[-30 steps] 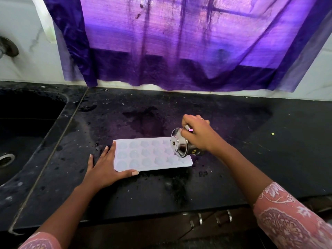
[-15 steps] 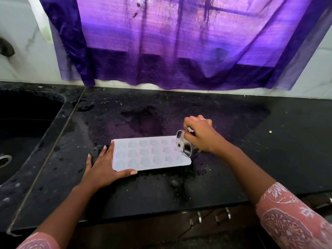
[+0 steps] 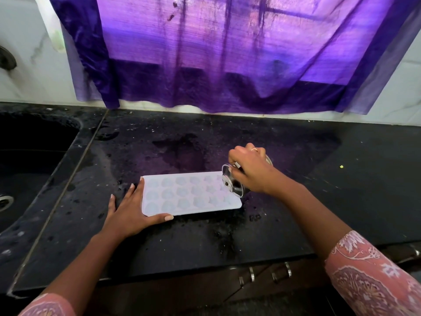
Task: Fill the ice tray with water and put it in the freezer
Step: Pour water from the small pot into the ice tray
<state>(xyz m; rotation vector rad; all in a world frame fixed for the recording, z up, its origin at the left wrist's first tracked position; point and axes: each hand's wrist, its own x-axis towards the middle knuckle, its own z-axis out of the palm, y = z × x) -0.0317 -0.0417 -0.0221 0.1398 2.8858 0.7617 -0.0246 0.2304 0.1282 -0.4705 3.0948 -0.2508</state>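
The right hand [image 3: 249, 171] grips a tilted steel cup [image 3: 232, 184] over the ice tray's [image 3: 189, 195] right end; the left hand [image 3: 131, 210], fingers straight, presses its left edge on the tabletop [image 3: 319, 179].

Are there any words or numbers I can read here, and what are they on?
No text can be read here.
On the ice tray: no writing shows.
On the steel cup in the right hand: no label shows.
The small marks on the counter by the tray: too blurred to tell if they are letters.

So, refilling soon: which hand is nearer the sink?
Left. The left hand rests at the tray end nearest the sink; the right hand holds a cup at the opposite end.
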